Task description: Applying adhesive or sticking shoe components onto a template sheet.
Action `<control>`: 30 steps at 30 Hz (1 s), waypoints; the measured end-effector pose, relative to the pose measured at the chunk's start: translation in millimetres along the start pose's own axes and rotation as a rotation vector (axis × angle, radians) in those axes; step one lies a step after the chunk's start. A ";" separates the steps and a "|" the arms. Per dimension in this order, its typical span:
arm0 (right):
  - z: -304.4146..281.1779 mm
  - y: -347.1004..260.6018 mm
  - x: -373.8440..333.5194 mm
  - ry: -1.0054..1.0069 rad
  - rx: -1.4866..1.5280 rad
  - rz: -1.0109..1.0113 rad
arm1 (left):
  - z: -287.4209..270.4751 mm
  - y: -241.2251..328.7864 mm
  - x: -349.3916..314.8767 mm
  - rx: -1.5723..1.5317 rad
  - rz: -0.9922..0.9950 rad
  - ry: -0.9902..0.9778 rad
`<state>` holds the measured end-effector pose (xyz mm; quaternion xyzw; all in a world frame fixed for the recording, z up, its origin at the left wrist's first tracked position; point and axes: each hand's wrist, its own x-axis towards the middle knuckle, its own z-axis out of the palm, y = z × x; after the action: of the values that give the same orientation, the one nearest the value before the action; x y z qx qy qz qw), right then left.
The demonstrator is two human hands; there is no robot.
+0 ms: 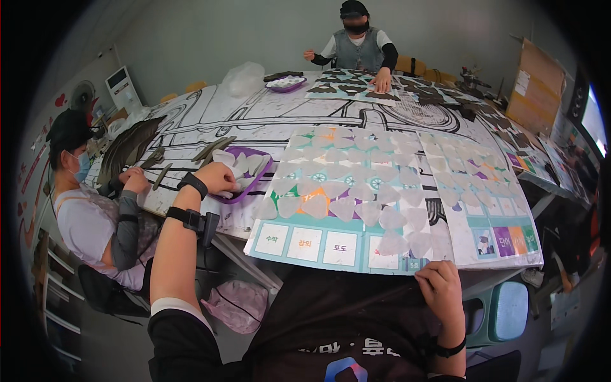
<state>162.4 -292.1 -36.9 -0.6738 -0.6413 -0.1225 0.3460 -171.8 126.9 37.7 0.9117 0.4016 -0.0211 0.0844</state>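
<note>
My left hand [214, 179] reaches over the right part of a purple tray [268, 167] that holds pale, thin petal-shaped pieces [245, 164]. Its fingers curl down, the tips partly hidden among the pieces. At the front right corner of a printed teaching board [267, 256] rests my right hand [440, 290], closed with thumb and fingertips together at the edge; whatever is between them is too small to make out. Rows of whitish, translucent rounded pieces [317, 205] cover most of this board. A second board [468, 251] to its right bears similar pieces.
A co-worker [86, 197] sits at left near dark strips [130, 149]. Across the table another person [359, 48] handles dark pieces on a board [350, 89], beside a second purple tray [286, 86]. A plastic bag [242, 79] lies far left. A teal stool [509, 312] stands below, right.
</note>
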 end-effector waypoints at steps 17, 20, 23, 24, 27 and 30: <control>41.9 -78.5 90.4 -0.388 1.952 0.526 | 34.5 220.2 -85.1 -0.088 0.863 1.118; 51.5 -81.8 80.0 -0.264 2.154 0.497 | 61.0 238.2 -88.0 -0.140 0.910 1.033; 57.8 -75.7 67.8 -0.172 2.014 0.707 | 69.6 242.0 -83.2 -0.259 0.922 0.894; 63.2 -72.2 63.1 -0.164 2.007 0.719 | 71.6 242.0 -81.9 -0.324 0.920 0.794; 72.1 -70.9 57.5 -0.113 1.964 0.834 | 85.1 244.5 -76.5 -0.330 0.796 0.781; 75.9 -70.8 54.6 -0.072 1.937 0.821 | 89.7 246.8 -76.4 -0.262 0.761 0.768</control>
<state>82.1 -206.6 -37.2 -0.2784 -0.1976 0.5891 0.7324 -39.2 -107.7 -8.8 0.9164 0.0451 0.3950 0.0463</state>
